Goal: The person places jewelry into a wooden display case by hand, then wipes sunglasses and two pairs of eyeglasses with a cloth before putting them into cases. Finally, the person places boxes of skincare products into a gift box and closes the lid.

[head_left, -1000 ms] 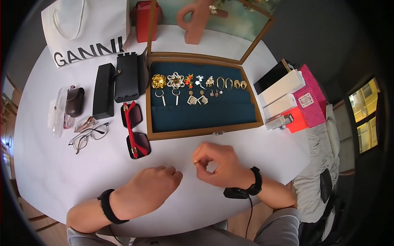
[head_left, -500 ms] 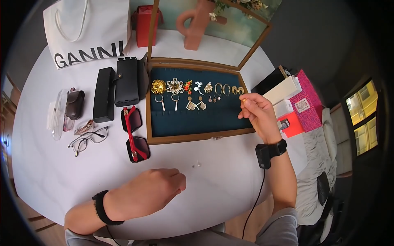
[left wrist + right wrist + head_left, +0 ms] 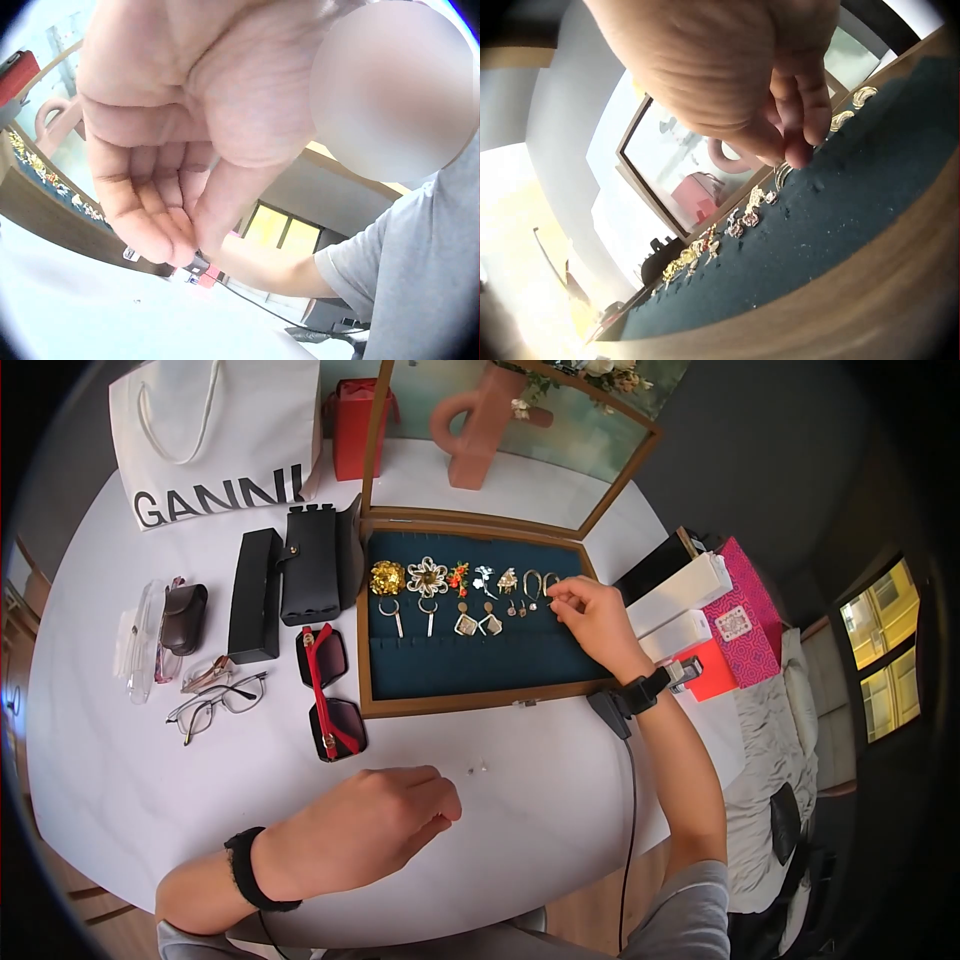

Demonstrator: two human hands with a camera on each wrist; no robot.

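Note:
My right hand is over the right part of the blue-lined jewelry case, thumb and fingers pinched close to the hoop earrings. The small gold piece is largely hidden by the fingertips. In the right wrist view, the fingertips are just above the dark lining, beside a gold hoop. My left hand hovers over the front of the table, fingers curled and thumb against them; the left wrist view shows nothing between them. Two tiny clear bits lie on the white table beyond it.
Brooches and earrings, including a gold flower, line the case under its raised glass lid. Red sunglasses, eyeglasses and black cases are on the left. Boxes stand right; a white bag and pink vase stand behind.
My right hand has gone from the front of the table up past the case's right edge, then left over the hoops, uncovering the tiny bits. My left hand has shifted slightly right.

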